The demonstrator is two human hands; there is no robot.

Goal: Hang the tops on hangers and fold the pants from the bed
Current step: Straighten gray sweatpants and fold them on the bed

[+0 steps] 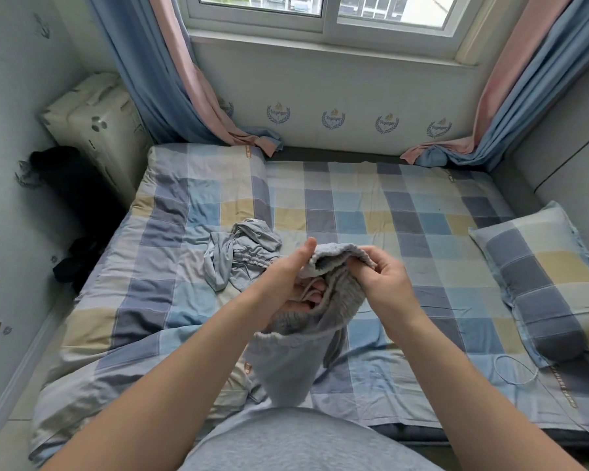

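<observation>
Both my hands hold a pair of grey knit pants (296, 355) up over the bed (422, 232), waistband at the top, legs hanging toward me. My left hand (286, 277) grips the waistband from the left, its thumb on the outside and its fingers inside the opening by the drawstring. My right hand (381, 277) pinches the right side of the waistband. A second garment, light blue-grey with an elastic waist (242, 256), lies crumpled on the checked sheet just left of my hands. No hanger is in view.
A checked pillow (544, 287) lies at the bed's right side and a folded checked quilt (198, 185) at the far left. A thin white cable (517, 372) trails on the sheet near the pillow. Dark clothing (72, 266) sits on the floor left of the bed.
</observation>
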